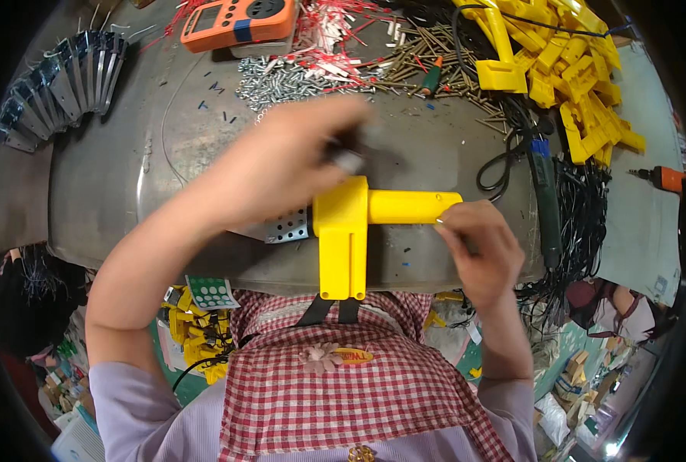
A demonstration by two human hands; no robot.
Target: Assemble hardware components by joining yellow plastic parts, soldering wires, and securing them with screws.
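Observation:
A yellow plastic housing point(343, 239) with a long round arm lies at the table's front edge, its lower end overhanging toward my apron. My right hand point(485, 250) is closed in a pinch at the tip of that arm; a small shiny spot shows at the fingertips, too small to name. Above the housing's top, my left hand point(297, 146) is smeared by motion. Its fingers curl around something dark with a silvery end point(349, 160), whose kind I cannot make out. Partly under my left forearm, a perforated metal plate point(285, 229) reaches to the housing's left side.
Loose screws point(281, 83), red-and-white wired parts point(331, 35) and an orange meter point(239, 23) lie at the back. Yellow plastic parts point(566, 61) pile at the far right, near a dark corded tool point(545, 204) and black cables point(581, 223). Metal pieces point(70, 85) fan out at left.

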